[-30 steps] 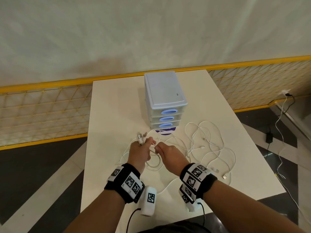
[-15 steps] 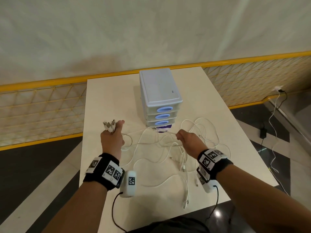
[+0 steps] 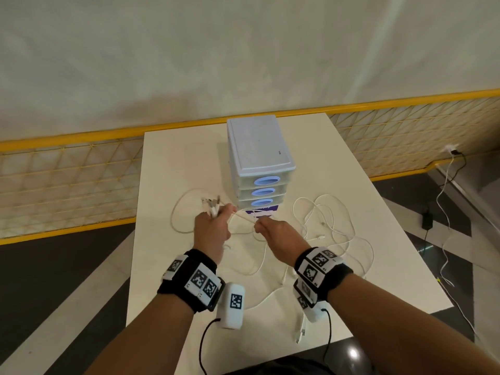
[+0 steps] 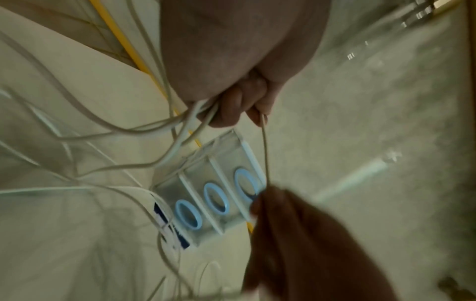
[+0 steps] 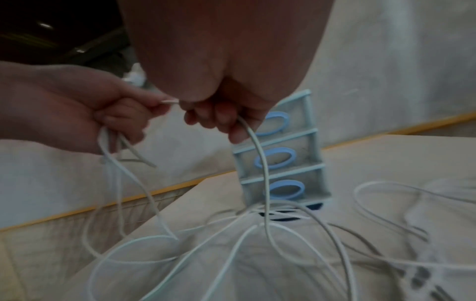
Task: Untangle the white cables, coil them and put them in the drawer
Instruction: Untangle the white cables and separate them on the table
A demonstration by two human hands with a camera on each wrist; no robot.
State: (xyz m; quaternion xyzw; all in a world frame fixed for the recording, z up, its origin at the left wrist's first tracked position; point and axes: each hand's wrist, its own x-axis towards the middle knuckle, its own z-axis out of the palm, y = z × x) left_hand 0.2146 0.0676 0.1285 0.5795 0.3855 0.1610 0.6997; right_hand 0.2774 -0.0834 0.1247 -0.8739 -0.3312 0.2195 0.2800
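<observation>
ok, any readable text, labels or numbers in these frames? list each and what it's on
No text can be read in any view.
Drawer unit: a small dark mark on its lid, too small to read.
Purple and white label at the drawer unit's base: print blurred, partly covered by white cables.
Wrist bands: square black-and-white code markers only; tiny characters beside them, illegible.
White wrist pod: one code marker, no words.
</observation>
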